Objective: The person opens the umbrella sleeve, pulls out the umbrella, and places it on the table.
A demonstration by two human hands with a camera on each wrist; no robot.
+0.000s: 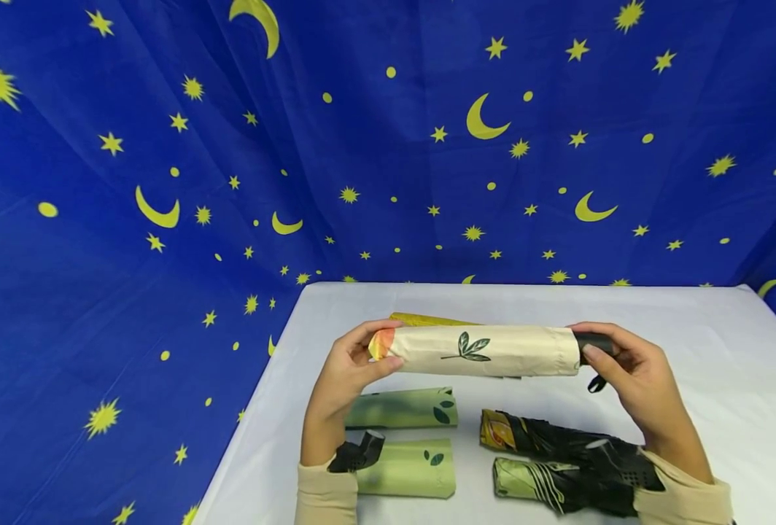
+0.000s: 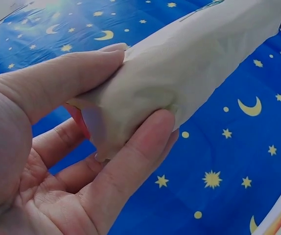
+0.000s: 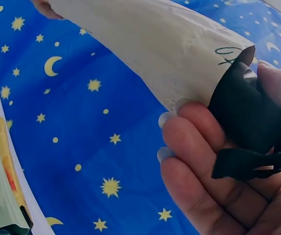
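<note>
Both hands hold a folded umbrella [image 1: 519, 350] level above the table. A cream sleeve [image 2: 199, 63] with a green leaf print covers its length, and an orange-yellow patch shows at the left end. My left hand [image 1: 351, 361] pinches that end between thumb and fingers. At the other end, my right hand [image 1: 637, 368] grips the black handle [image 3: 248, 107], which sticks out of the sleeve. From the handle hangs a black wrist strap [image 3: 243, 164]. Behind the umbrella, a yellow sleeve [image 1: 427, 319] lies mostly hidden.
Two green sleeves, one darker [image 1: 404, 408] and one lighter [image 1: 410, 470], lie at the table's front left. To their right lie two folded umbrellas, one black and yellow [image 1: 532, 435], one black and green [image 1: 526, 480]. A blue star-patterned cloth [image 1: 388, 146] hangs behind the white table [image 1: 723, 350].
</note>
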